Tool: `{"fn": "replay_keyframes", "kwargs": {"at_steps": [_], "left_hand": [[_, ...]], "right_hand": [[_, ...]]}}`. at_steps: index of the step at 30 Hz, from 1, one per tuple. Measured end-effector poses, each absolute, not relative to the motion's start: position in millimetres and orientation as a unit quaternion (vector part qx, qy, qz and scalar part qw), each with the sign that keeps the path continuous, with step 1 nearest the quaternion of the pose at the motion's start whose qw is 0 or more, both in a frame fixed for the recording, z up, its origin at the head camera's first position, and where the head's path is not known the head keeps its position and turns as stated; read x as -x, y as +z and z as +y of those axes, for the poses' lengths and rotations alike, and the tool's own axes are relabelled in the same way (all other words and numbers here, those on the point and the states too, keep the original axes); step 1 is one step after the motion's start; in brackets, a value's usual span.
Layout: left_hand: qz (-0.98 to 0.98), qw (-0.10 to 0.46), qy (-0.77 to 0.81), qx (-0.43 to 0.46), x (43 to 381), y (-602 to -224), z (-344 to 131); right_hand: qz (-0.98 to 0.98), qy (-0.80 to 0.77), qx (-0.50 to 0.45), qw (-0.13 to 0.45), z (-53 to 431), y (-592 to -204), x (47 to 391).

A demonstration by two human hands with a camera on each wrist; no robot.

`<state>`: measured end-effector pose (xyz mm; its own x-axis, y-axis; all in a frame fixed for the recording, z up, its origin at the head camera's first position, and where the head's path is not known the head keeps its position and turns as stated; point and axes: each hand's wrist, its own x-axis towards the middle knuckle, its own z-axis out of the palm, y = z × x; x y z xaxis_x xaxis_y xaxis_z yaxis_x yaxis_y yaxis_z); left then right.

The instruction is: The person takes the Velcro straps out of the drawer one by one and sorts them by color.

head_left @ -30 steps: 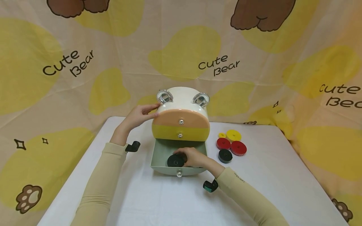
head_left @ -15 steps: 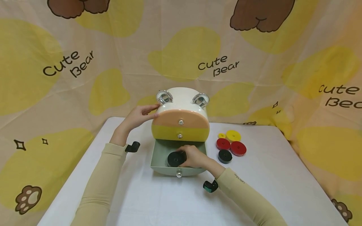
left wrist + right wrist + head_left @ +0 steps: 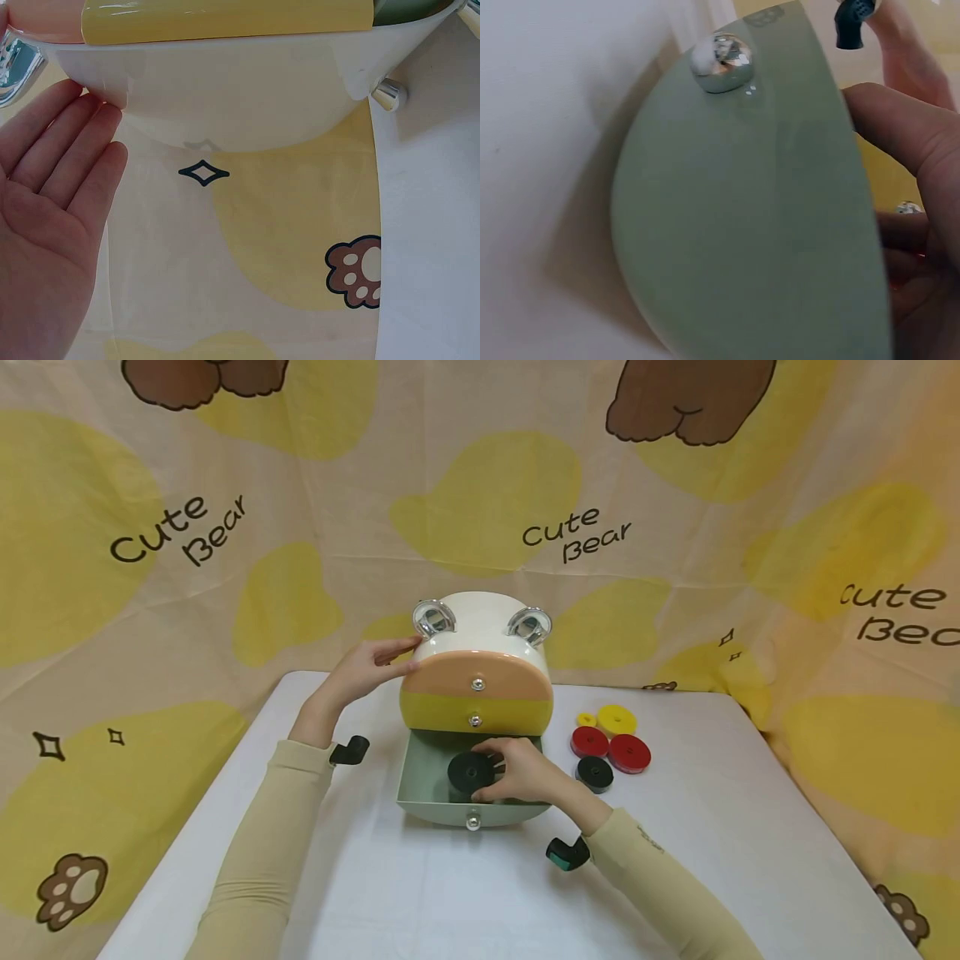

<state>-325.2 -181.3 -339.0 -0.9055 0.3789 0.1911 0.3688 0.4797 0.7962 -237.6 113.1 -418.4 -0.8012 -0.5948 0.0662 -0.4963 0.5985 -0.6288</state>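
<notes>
A small frog-shaped drawer cabinet [image 3: 482, 628] has its lowest, green drawer [image 3: 429, 777] pulled out. Inside that drawer, my right hand [image 3: 521, 772] grips a thick black disc [image 3: 467, 772] with a small centre hole, fingers and thumb at its right side. The right wrist view shows the green drawer front [image 3: 742, 202] with its silver knob [image 3: 722, 64]; the thumb and curled fingers reach behind its edge, hiding the disc. My left hand [image 3: 365, 672] touches the cabinet's left side with fairly straight fingers, palm visible in the left wrist view.
Right of the cabinet lie another black disc [image 3: 595, 774], two red discs [image 3: 590, 742], a large yellow disc [image 3: 617, 720] and a small yellow one [image 3: 587, 720]. The peach and yellow upper drawers [image 3: 442, 712] are closed. A patterned cloth [image 3: 480, 510] hangs behind the white table [image 3: 420, 902].
My right hand has shifted slightly up and back inside the drawer, and the black disc has moved with it. The left hand stays on the cabinet's side.
</notes>
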Motion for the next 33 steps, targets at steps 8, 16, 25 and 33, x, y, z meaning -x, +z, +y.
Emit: {"fn": "replay_keyframes", "kwargs": {"at_steps": [8,16,25,33], "left_hand": [[0.863,0.009,0.454,-0.222,308.0,-321.7,-175.1],[0.863,0.005,0.450,-0.228,297.2,-311.9,-172.2],[0.859,-0.005,0.458,-0.227,325.1,-339.7,-181.4],[0.858,-0.005,0.459,-0.230,327.2,-341.1,-182.2]], "right_hand": [[0.883,-0.360,0.294,0.058,125.7,-405.1,233.1],[0.887,-0.376,0.263,0.055,143.2,-395.4,229.0],[0.894,-0.387,0.224,0.039,166.8,-390.5,225.0],[0.902,-0.379,0.206,0.015,187.8,-389.2,222.5]]}}
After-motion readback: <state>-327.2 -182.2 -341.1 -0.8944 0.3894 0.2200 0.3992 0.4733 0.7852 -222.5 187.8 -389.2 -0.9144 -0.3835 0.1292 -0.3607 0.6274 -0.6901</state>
